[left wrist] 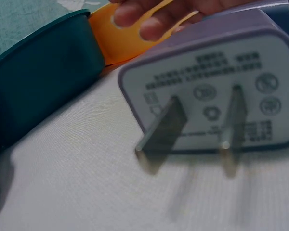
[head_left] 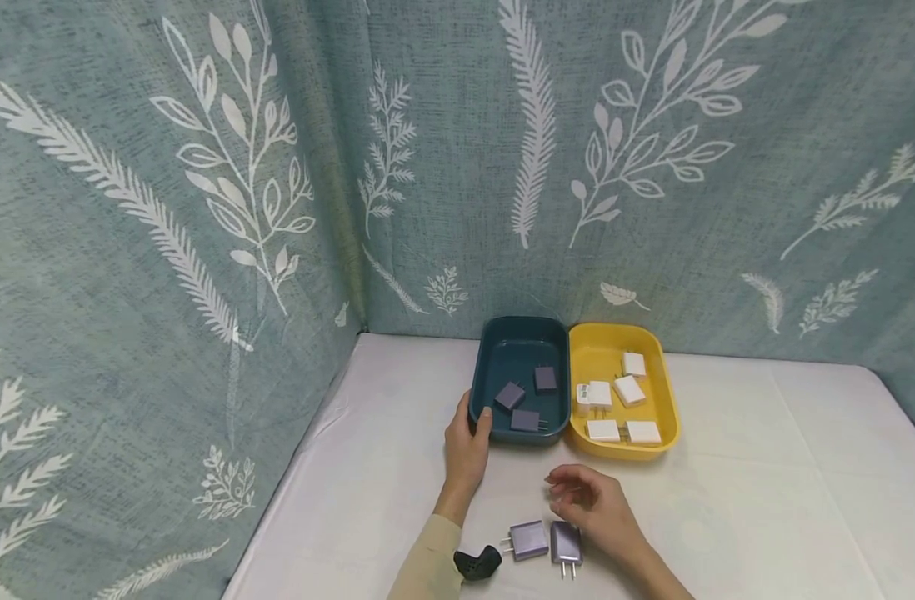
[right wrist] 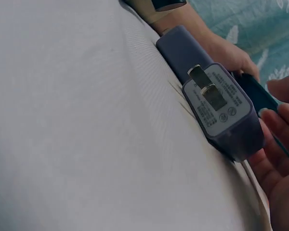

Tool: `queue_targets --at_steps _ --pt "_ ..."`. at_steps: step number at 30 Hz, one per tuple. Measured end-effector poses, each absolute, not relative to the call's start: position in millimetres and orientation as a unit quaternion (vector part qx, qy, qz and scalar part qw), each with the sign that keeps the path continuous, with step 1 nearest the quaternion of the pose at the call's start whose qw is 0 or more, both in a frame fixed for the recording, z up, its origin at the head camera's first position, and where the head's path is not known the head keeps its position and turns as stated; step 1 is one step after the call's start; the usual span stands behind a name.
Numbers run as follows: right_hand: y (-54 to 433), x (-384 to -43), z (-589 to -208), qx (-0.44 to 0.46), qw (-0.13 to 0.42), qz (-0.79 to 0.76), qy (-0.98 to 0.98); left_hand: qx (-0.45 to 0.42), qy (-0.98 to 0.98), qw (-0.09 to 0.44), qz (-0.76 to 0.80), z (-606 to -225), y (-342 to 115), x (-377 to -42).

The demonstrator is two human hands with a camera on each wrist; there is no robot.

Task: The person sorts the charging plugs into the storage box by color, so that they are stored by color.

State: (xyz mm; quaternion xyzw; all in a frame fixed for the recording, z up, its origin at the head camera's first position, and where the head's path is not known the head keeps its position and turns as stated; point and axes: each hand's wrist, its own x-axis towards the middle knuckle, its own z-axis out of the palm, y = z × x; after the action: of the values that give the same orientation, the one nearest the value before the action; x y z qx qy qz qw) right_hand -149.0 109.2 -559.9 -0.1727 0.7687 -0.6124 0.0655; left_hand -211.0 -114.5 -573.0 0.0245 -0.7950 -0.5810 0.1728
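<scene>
My left hand (head_left: 467, 450) grips the near left side of a dark blue tray (head_left: 483, 358), thumb at the rim and fingers along the outer wall. Three purple charger plugs, one of them a charger (head_left: 545, 378) toward the back, lie in that tray. On the table, my right hand (head_left: 596, 508) hovers just above a purple charger (head_left: 566, 542) whose prongs point toward me. Its fingers are loosely curled, with nothing between them. A second purple charger (head_left: 529, 540) lies to the left, prongs pointing left. The right wrist view shows the fingers (right wrist: 279, 139) beside the nearer charger (right wrist: 221, 103).
A yellow tray (head_left: 671, 408) with several white chargers (head_left: 630, 390) stands against the blue tray's right side. A black object (head_left: 478, 563) sits by the left sleeve. White cloth (head_left: 787, 483) covers the table, and a patterned curtain (head_left: 457, 167) hangs behind it.
</scene>
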Motion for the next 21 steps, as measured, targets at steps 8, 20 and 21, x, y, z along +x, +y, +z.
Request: queue_targets --at_steps 8,20,21 --pt "115.7 -147.4 -563.4 -0.212 0.113 -0.602 0.762 0.042 -0.800 0.166 -0.575 -572.4 -114.7 -210.0" --pt "128.2 -145.4 -567.3 -0.234 0.189 -0.575 0.761 0.040 -0.801 0.176 -0.571 -571.4 -113.3 -209.1" --pt "129.1 -145.6 -567.0 -0.241 0.196 -0.574 0.758 0.038 -0.800 0.178 -0.572 -571.1 -113.2 -209.1"
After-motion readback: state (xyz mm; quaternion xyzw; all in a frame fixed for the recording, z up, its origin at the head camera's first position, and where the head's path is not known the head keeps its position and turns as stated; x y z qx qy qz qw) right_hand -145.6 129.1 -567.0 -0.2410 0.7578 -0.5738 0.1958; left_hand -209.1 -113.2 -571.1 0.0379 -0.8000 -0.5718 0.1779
